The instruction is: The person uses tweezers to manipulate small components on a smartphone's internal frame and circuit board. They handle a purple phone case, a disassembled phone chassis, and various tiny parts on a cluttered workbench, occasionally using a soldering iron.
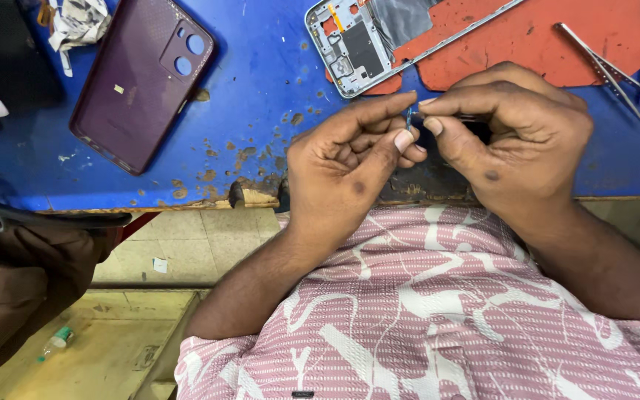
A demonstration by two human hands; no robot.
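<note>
Phone repair parts lie spread over the blue worktop (261,89), and the stripped phone frame (350,44) at the far middle shows how things stand: its back is off, its boards and metal shields are bare, and it rests partly on a red mat (542,37). The purple back cover (138,78) lies apart at the far left, inner face hidden, camera holes toward the far right. So, judging by how things lie, opening up is done and the phone is not yet closed again; what else is left I cannot tell.

Metal tweezers (605,70) lie unused on the red mat at the far right, tips pointing far-left.

Both hands meet just above the near edge of the worktop. The left hand (350,167) pinches closed, thumb and forefinger tips together, on a tiny blue-green part (409,118). The right hand (516,137) is closed too, thumb and forefinger pinched on something thin and dark that reaches toward that part; what it is I cannot make out.

Smallest of all, the blue-green part is a thin sliver between the two fingertip pairs. Its long axis runs near to far in the scene, one end pointing away toward the phone frame.
</note>
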